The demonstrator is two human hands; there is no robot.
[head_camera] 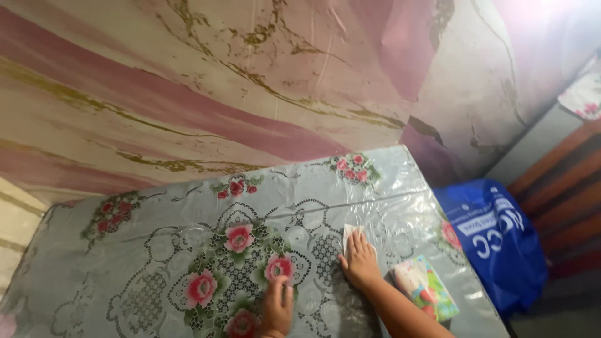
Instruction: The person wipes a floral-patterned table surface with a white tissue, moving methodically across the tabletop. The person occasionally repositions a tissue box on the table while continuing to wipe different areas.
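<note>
Right hand point(360, 260) presses flat on a white tissue point(348, 235) peeking out far of its fingertips; left hand point(277, 307) rests flat, empty, on the counter point(156, 250).

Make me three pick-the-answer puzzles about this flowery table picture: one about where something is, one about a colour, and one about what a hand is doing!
1. Where does the small colourful packet lie?
A. On the table beside the right hand
B. On the floor
C. Under the left hand

2. What colour is the bag next to the table?
A. Yellow
B. Blue
C. Black

3. What is the right hand doing?
A. Raised in the air
B. Gripping the bag
C. Pressing flat on a white tissue

Answers: 1 A, the packet lies on the tablecloth just right of that hand. 2 B, the bag is plainly blue. 3 C, its fingers are spread over the tissue on the cloth, while the left hand rests flat nearby.
</note>
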